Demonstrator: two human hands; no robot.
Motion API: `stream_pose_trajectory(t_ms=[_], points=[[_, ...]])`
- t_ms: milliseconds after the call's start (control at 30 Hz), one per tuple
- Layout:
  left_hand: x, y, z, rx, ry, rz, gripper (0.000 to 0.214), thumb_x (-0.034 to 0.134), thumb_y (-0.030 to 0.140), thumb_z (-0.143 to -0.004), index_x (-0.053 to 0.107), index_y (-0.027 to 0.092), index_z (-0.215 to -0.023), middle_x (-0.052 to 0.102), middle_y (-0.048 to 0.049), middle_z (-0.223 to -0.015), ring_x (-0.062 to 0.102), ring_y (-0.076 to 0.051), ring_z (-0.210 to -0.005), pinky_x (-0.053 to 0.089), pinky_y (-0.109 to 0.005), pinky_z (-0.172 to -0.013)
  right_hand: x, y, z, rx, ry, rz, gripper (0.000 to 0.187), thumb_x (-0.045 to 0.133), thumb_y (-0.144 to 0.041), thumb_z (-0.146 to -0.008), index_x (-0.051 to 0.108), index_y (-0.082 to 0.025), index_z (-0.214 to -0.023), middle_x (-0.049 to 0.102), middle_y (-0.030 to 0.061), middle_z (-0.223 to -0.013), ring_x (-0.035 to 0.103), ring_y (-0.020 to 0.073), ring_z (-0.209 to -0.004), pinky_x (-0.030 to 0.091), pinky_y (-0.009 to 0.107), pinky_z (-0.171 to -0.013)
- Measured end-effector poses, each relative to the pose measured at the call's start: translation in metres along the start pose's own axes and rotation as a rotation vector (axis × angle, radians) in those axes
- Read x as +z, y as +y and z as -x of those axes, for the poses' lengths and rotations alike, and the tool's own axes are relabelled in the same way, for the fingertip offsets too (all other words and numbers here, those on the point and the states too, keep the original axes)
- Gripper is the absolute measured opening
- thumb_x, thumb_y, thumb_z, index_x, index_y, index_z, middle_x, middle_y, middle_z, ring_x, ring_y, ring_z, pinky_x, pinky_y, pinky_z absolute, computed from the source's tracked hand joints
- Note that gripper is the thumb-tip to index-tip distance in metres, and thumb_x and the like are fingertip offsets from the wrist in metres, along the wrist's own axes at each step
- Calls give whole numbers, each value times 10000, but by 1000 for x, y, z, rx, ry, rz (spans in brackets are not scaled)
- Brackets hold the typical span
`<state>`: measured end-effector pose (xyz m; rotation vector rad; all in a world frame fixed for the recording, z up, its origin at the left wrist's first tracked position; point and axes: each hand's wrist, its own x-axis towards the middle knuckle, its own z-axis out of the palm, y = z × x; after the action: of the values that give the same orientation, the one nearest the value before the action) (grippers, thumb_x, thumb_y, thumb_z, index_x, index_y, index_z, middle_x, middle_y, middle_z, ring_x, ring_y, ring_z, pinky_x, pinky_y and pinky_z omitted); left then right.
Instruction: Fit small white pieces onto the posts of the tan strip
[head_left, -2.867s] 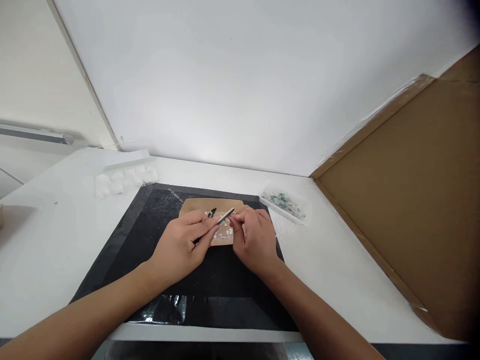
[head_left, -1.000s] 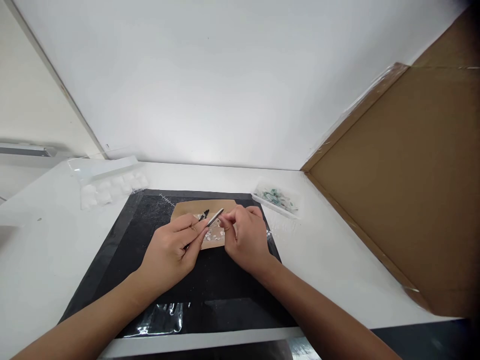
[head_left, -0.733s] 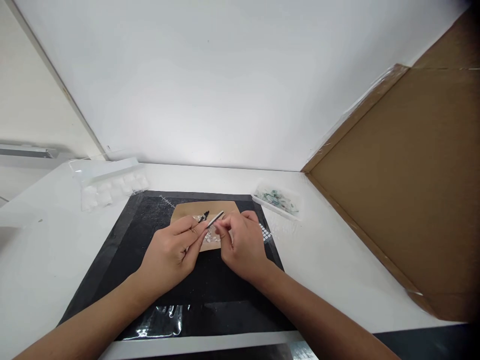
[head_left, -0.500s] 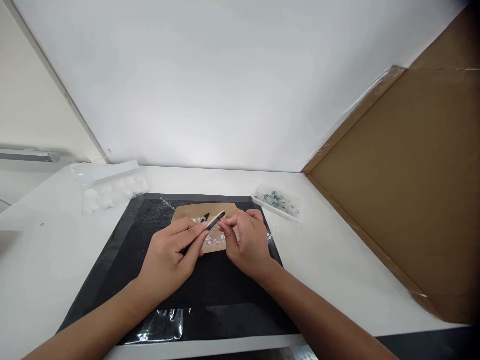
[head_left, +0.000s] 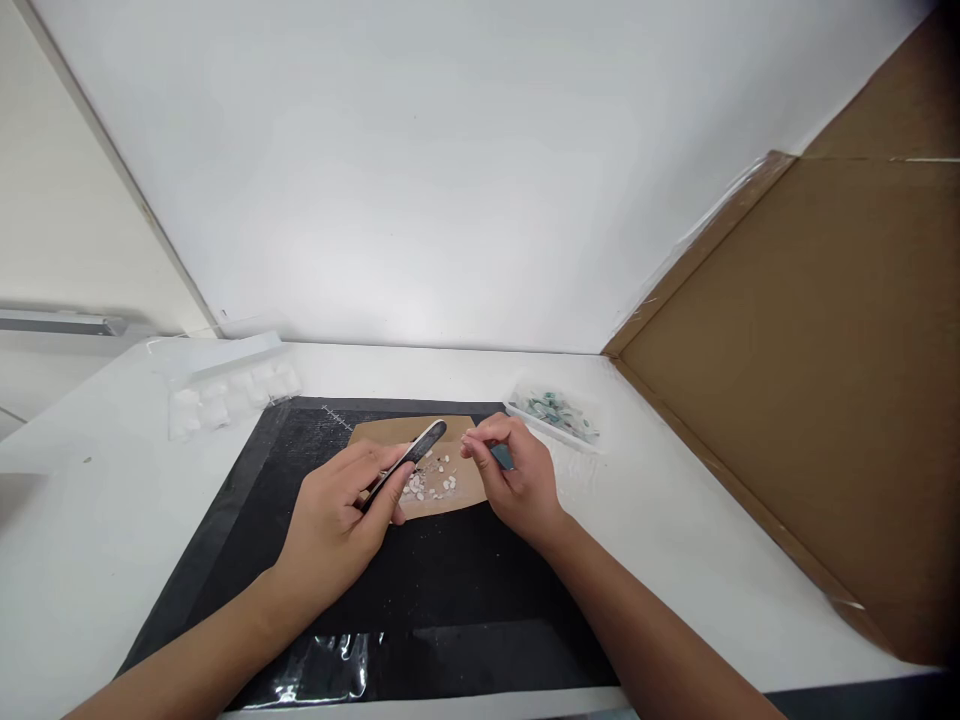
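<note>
My left hand (head_left: 341, 520) is closed on a thin dark file-like tool (head_left: 409, 462), which points up and to the right over a brown card (head_left: 457, 482). Small white chips (head_left: 429, 482) lie scattered on that card. My right hand (head_left: 514, 478) hovers at the card's right edge, fingers pinched together on something small that I cannot make out. A little teal shows under its fingers. The card rests on a black mat (head_left: 247, 520).
A clear tray of white pieces (head_left: 225, 385) sits at the back left. Back right of the mat lies a small clear tray of green and white bits (head_left: 559, 410). A large cardboard sheet (head_left: 810, 380) leans along the right side. A white wall stands behind.
My right hand has drawn away to the right from the tool's tip, uncovering more of the card and chips. My left hand keeps the tool in much the same place.
</note>
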<state>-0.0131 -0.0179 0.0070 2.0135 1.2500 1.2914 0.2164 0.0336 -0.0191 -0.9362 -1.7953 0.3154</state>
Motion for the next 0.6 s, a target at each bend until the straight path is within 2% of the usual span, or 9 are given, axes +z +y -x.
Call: stream_pose_trajectory(t_ms=[233,367,600], points=[[1,2,-1,11,-24,25,268,626,251,-1026,761,261,-1258,741,-23,-919,659,-84,-569,563,-190,-513,7,-15,6,59,-31,-144,45,611,-281,-1033,632,-260,-999,717,6,-812,688,180,-750,541,354,-719],[2,3,-1,37,-20,25,246,630,257,-1022,775,251,-1221,725,-18,-868,657,-85,-553,562,-188,-507,9,-20,9,111,-63,-221,85,619,-316,-1035,636,-256,-977,711,5,-799,694,176,-725,555,346,-695],[2,-1,-1,62,-24,-21,253,611,237,-1030,767,238,-1229,679,-10,-805,658,-92,-578,551,-181,-505,5,-9,5,273,5,-317,132,581,-376,-1061,561,-248,-1041,697,13,-851,708,176,-781,579,339,-728]])
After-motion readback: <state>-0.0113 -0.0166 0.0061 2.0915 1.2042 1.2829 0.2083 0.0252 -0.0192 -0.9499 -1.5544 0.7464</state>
